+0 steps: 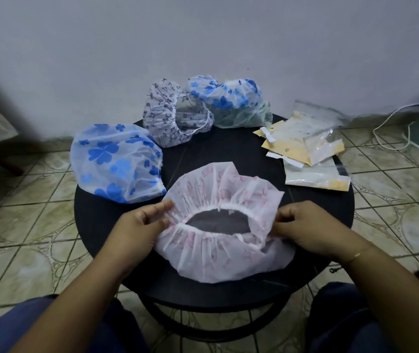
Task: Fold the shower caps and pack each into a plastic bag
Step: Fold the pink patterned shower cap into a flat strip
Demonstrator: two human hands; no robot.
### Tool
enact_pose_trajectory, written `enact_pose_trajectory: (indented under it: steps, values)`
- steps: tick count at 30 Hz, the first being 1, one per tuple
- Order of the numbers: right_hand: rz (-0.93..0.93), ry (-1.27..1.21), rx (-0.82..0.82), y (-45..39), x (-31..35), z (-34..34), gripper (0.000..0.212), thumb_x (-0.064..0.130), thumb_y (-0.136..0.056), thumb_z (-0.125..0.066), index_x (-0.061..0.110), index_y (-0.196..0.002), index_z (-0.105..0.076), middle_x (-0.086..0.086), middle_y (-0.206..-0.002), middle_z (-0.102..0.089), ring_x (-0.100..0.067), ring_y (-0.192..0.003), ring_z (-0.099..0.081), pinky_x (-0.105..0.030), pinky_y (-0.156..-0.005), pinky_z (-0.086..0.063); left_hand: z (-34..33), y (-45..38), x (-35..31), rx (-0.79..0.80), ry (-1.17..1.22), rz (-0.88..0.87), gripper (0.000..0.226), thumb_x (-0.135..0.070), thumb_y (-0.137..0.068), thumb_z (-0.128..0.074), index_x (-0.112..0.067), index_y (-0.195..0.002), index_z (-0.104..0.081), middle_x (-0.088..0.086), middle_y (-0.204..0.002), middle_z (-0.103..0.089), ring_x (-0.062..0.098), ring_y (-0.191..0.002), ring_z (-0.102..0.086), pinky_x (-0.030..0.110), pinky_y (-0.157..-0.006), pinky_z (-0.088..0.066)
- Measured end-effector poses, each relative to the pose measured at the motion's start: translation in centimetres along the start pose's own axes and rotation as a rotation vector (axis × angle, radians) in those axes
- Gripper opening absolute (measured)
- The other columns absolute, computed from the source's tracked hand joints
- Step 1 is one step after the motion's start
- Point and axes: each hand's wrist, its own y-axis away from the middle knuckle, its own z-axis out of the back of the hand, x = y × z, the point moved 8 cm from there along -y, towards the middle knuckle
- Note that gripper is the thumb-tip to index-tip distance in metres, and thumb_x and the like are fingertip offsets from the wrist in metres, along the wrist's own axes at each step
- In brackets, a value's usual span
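The pink shower cap (225,240) was laid opening-up on the round table (228,146), its long axis left-right. It was pinched at opposite edges by the left hand (137,228) and, apparently, the right hand (302,225).

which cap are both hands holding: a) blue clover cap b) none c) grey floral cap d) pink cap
d: the left hand and right hand pinch opposite edges of the pink cap, its elastic opening facing up.
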Motion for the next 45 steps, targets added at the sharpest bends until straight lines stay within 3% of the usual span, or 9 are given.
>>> enact_pose_trajectory:
  steps: [5,11,15,20,25,28,35,41,45]
  values:
    - [-0.178,-0.258,-0.239,0.2,-2.6,4.1,0.009,0.006,-0.081,-0.069,0.002,-0.072,-0.069,-0.017,-0.076,-0.07,-0.028,-0.07,-0.063,-0.037,-0.073,-0.051,1.5,-0.4,0.2,-0.087,-0.08,0.001,0.033,-0.005,-0.089,-0.061,-0.029,-0.111,-0.067,-0.018,-0.097,-0.065,-0.008,-0.076,-0.059,0.006,-0.061,-0.046]
    - [-0.179,-0.191,-0.237,0.8,-2.8,4.5,0.009,0.012,-0.089,-0.062,0.009,-0.094,-0.068,-0.009,-0.087,-0.071,-0.02,-0.072,-0.063,-0.028,-0.065,-0.05,1.5,-0.3,-0.3,-0.079,-0.344,-0.081,0.033,-0.012,-0.088,-0.062,-0.032,-0.113,-0.066,-0.012,-0.107,-0.064,-0.006,-0.08,-0.056,0.011,-0.071,-0.042]
    - [-0.042,-0.22,-0.386,1.1,-1.2,5.1,0.071,0.066,-0.075,-0.048,0.019,-0.129,-0.049,0.001,-0.095,-0.066,-0.012,-0.069,-0.062,-0.026,-0.06,-0.041,1.2,0.8,-2.5,-0.172,-0.538,-0.354,0.024,-0.019,-0.08,-0.063,-0.03,-0.1,-0.057,-0.009,-0.117,-0.036,-0.008,-0.104,-0.042,0.007,-0.089,-0.028]
    - [0.005,-0.24,-0.355,1.5,-0.2,3.1,0.09,0.067,-0.07,-0.043,0.026,-0.146,-0.02,-0.001,-0.122,-0.056,-0.012,-0.09,-0.058,-0.021,-0.069,-0.047,-1.6,2.6,-3.5,-0.036,-0.73,-0.619,0.034,-0.045,-0.067,-0.037,-0.04,-0.099,-0.047,-0.02,-0.138,-0.032,-0.012,-0.124,-0.02,0.028,-0.097,-0.013]
    - [0.366,0.329,-0.701,4.6,3.6,3.1,0.054,0.059,-0.085,-0.052,0.02,-0.121,-0.056,0.0,-0.115,-0.058,-0.022,-0.109,-0.051,-0.042,-0.092,-0.039,-3.4,3.1,-2.3,0.051,-0.896,-0.614,0.054,-0.045,-0.072,-0.023,-0.041,-0.114,-0.056,-0.019,-0.147,-0.032,-0.006,-0.127,-0.029,0.024,-0.09,-0.013]
    - [0.258,0.481,-0.442,4.3,4.5,0.7,0.061,0.073,-0.082,-0.033,0.029,-0.114,-0.06,0.012,-0.105,-0.064,-0.012,-0.096,-0.057,-0.035,-0.088,-0.031,-4.1,3.8,-2.5,0.03,-0.944,-0.63,0.057,-0.043,-0.073,-0.024,-0.042,-0.12,-0.057,-0.014,-0.142,-0.042,0.007,-0.12,-0.046,0.029,-0.086,-0.022]
    - [0.143,0.541,-0.179,2.5,1.9,0.5,0.08,0.073,-0.075,-0.042,0.036,-0.144,-0.025,0.013,-0.153,-0.025,-0.005,-0.142,-0.015,-0.043,-0.117,0.0,-1.9,4.4,-3.4,-0.146,-0.408,-0.516,0.036,-0.043,-0.068,-0.035,-0.044,-0.087,-0.065,-0.026,-0.077,-0.067,0.002,-0.067,-0.064,0.025,-0.065,-0.051]
    - [0.076,0.269,-0.309,2.5,0.4,3.8,0.099,0.082,-0.056,-0.042,0.03,-0.14,-0.036,0.003,-0.127,-0.054,-0.016,-0.117,-0.05,-0.041,-0.095,-0.043,1.0,3.9,-4.5,-0.382,-0.246,-0.508,0.022,-0.014,-0.077,-0.045,-0.031,-0.068,-0.056,-0.011,-0.08,-0.055,-0.011,-0.076,-0.052,0.0,-0.065,-0.034]
    - [-0.069,0.127,-0.219,2.4,-1.3,3.3,0.103,0.083,-0.05,-0.043,0.03,-0.138,-0.037,-0.001,-0.103,-0.063,-0.017,-0.095,-0.06,-0.031,-0.077,-0.046,2.1,1.1,-1.4,-0.333,-0.086,-0.163,0.017,-0.034,-0.093,-0.049,-0.026,-0.079,-0.055,-0.005,-0.086,-0.062,0.009,-0.082,-0.059,0.025,-0.069,-0.041]
